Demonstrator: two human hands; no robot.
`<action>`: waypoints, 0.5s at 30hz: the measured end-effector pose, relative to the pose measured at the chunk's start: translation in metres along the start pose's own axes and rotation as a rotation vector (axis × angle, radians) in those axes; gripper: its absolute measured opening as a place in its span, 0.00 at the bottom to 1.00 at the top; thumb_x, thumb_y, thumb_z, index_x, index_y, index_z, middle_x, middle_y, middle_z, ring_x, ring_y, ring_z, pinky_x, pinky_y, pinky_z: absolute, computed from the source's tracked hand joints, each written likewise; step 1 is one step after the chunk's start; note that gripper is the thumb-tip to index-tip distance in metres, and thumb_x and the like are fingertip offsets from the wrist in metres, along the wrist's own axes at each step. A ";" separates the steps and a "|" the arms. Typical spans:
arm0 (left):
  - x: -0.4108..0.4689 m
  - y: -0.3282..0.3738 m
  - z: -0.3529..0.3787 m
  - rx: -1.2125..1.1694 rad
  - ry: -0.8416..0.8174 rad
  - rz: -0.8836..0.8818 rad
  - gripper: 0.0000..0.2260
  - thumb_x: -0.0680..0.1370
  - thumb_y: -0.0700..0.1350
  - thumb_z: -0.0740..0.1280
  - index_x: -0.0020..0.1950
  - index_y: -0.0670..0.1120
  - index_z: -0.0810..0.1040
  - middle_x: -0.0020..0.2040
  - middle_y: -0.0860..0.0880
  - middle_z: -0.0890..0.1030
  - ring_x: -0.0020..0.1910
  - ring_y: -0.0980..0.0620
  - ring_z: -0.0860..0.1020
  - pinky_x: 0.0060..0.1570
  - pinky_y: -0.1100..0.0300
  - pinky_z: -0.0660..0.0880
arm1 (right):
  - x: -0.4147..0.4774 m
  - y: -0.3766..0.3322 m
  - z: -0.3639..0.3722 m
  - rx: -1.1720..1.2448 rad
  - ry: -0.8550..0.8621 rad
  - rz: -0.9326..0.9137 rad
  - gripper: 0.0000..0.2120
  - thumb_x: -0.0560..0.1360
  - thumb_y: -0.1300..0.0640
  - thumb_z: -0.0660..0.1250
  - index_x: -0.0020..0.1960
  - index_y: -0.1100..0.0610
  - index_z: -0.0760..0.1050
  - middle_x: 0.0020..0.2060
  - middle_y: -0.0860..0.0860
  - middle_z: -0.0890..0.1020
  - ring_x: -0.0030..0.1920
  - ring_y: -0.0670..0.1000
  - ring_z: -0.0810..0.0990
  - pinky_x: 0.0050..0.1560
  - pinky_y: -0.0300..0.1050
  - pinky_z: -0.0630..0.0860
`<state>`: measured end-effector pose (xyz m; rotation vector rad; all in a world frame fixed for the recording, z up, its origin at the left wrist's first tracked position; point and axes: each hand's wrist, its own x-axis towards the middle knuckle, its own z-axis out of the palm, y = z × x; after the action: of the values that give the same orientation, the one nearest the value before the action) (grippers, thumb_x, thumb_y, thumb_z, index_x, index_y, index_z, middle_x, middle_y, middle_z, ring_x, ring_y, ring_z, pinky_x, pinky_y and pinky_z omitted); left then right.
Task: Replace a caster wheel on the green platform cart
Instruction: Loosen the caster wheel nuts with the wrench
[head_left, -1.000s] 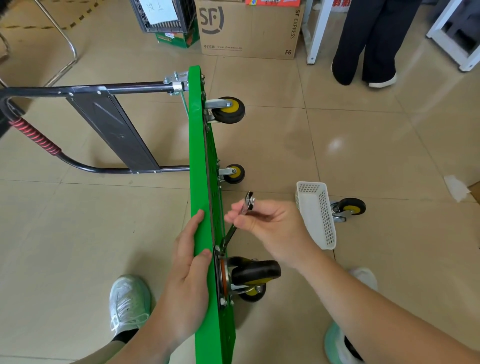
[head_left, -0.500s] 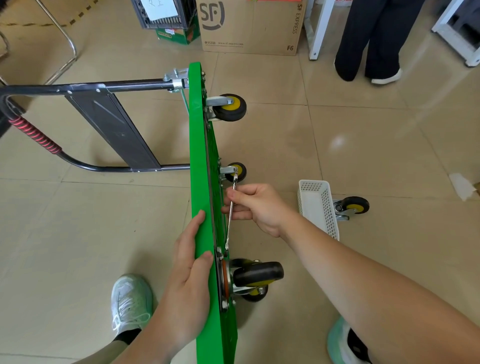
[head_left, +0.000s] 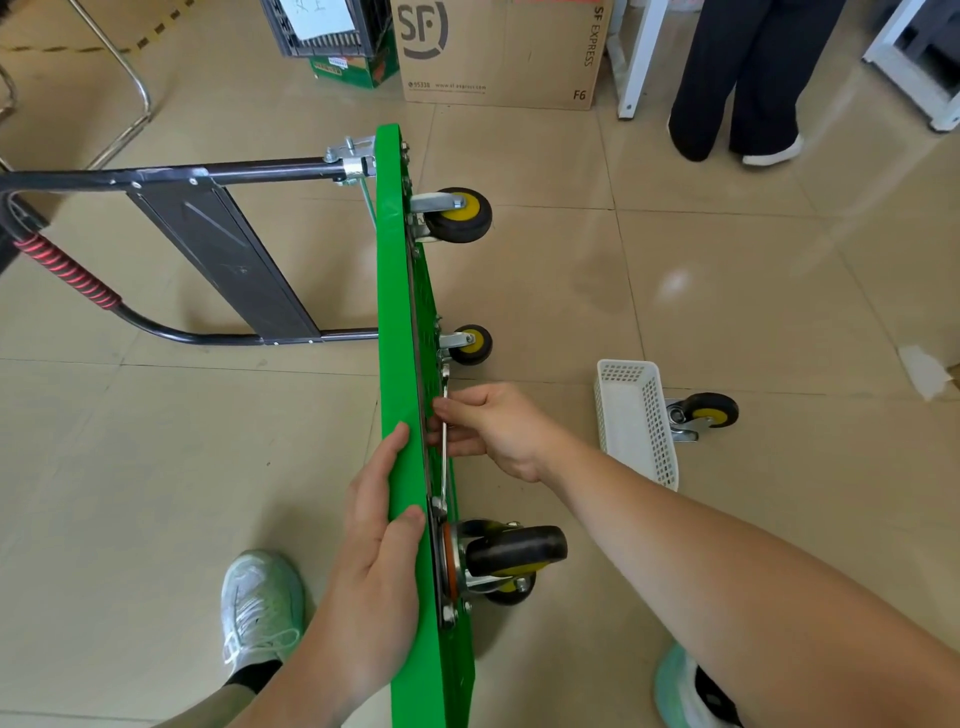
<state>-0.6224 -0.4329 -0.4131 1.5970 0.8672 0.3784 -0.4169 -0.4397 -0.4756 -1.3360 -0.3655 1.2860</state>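
The cart (head_left: 400, 312) stands on edge at frame centre, its rim gripped by the fingers of the left hand (head_left: 379, 571). The fingers of the right hand (head_left: 498, 431) pinch a wrench (head_left: 444, 467) against the underside, just above the lower caster (head_left: 511, 551).

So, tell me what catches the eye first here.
The green platform cart stands on its edge mid-frame, gripped by the left hand. The right hand holds a wrench against its underside, by the nearest caster wheel. A loose caster lies beside a white basket, at right.
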 end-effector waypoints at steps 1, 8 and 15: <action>0.000 0.000 0.000 0.002 0.002 0.002 0.28 0.75 0.49 0.56 0.70 0.77 0.64 0.74 0.66 0.68 0.74 0.66 0.65 0.78 0.49 0.61 | 0.000 0.002 0.001 0.005 0.002 0.016 0.13 0.79 0.61 0.69 0.60 0.68 0.79 0.43 0.56 0.85 0.41 0.52 0.86 0.46 0.46 0.85; 0.000 -0.004 -0.002 0.003 -0.008 0.013 0.28 0.75 0.52 0.56 0.72 0.76 0.63 0.74 0.65 0.67 0.74 0.65 0.65 0.77 0.48 0.61 | -0.020 -0.009 0.006 -0.046 0.027 -0.083 0.10 0.79 0.63 0.69 0.58 0.66 0.81 0.47 0.58 0.86 0.46 0.53 0.87 0.49 0.49 0.84; -0.002 0.003 -0.001 -0.010 -0.008 0.029 0.29 0.76 0.49 0.56 0.76 0.67 0.62 0.75 0.63 0.67 0.74 0.67 0.64 0.79 0.50 0.59 | -0.092 -0.007 0.024 -0.192 -0.007 -0.320 0.15 0.73 0.68 0.74 0.48 0.47 0.86 0.46 0.45 0.88 0.51 0.45 0.86 0.58 0.40 0.80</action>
<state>-0.6240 -0.4339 -0.4099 1.6022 0.8359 0.3962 -0.4646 -0.5023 -0.4211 -1.3681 -0.6928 1.0066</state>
